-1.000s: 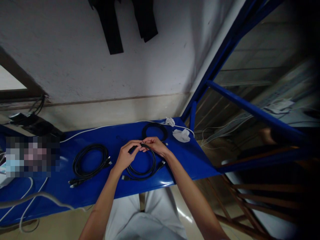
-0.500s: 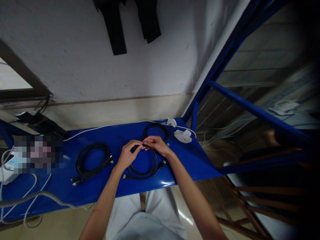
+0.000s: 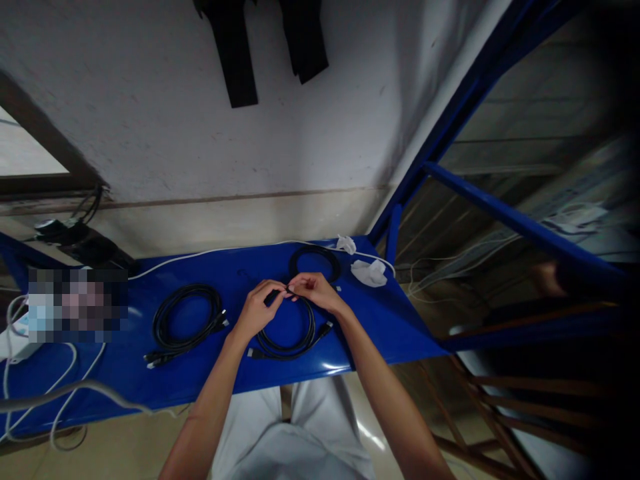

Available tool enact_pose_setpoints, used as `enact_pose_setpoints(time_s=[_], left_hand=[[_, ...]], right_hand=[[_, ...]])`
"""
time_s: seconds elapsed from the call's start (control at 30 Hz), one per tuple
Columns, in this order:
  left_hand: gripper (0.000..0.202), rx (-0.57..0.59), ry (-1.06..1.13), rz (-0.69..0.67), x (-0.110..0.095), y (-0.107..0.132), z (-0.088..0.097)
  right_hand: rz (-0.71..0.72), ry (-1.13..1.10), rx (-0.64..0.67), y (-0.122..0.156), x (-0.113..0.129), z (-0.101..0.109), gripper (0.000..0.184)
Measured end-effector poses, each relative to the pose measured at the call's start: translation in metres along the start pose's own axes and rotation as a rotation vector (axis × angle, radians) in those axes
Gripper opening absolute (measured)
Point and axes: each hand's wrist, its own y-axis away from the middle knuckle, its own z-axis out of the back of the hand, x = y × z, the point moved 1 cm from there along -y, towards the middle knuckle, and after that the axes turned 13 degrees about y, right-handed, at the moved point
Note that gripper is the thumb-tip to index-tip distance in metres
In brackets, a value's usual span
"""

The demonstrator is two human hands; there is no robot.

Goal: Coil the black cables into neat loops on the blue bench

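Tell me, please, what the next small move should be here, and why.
Perhaps pinch the front black coil a little more snugly at its top: the left grip and right grip meet there, while its two connectors jut out on either side. The exact pinch point is too small to make out.

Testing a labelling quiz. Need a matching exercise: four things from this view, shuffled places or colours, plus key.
Things
1. Middle cable coil
2. Back cable coil
3. White cord
4. Table

Matches
A. Blue
B. Runs along the wall side
C. Pinched by left hand and right hand
D. Partly hidden behind the right hand

Pairs: 1-C, 2-D, 3-B, 4-A
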Motion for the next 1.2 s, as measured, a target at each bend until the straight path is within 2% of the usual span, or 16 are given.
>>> enact_pose_setpoints(time_s=[0.4, 0.6, 0.77, 1.2], left_hand=[[0.010, -0.025, -0.070, 0.078, 0.013, 0.003, 0.002], [0.007, -0.039, -0.062, 0.071, 0.012, 0.002, 0.003], [0.007, -0.033, -0.072, 0.077, 0.013, 0.002, 0.004], [0.008, -0.006, -0.046, 0.011, 0.009, 0.001, 0.006]], right_hand=[[0.154, 0.250, -0.060, 0.002, -0.004, -0.012, 0.023], [0.346, 0.560, -0.121, 0.003, -0.002, -0.013, 0.018], [0.493, 0.637, -0.145, 0.003, 0.001, -0.015, 0.018], [0.551, 0.741, -0.152, 0.003, 0.001, -0.016, 0.021]])
